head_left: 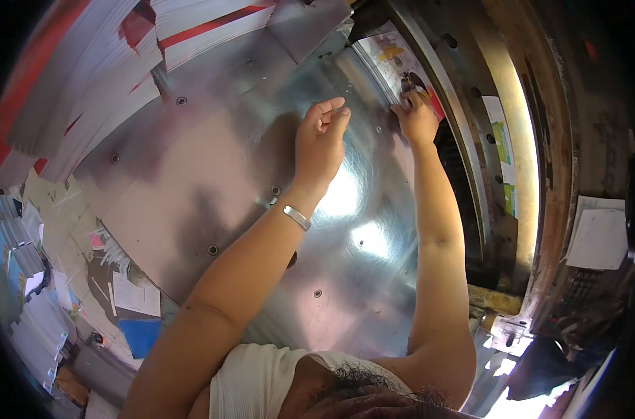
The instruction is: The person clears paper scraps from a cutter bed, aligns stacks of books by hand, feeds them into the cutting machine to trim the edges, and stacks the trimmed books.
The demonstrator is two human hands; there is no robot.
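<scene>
My left hand point(321, 143) is above the middle of a shiny metal worktable point(254, 202). Its fingers are loosely curled, with a gap to the thumb, and nothing shows between them. A silver bracelet point(297, 217) circles that wrist. Farther right, my right hand point(419, 120) is at the near end of a stack of colourful printed sheets point(386, 59). Its thumb is at the stack's left corner and its bent fingers grip the top near the edge. The stack lies against the metal bar of a large machine point(464, 133).
Tall stacks of white paper with red bands point(87, 77) stand at the far left. A metal block point(307, 31) is at the back. A bright light strip point(523, 140) runs along the machine. Paper scraps and a blue sheet point(139, 337) lie at the lower left, beyond the table's curved edge.
</scene>
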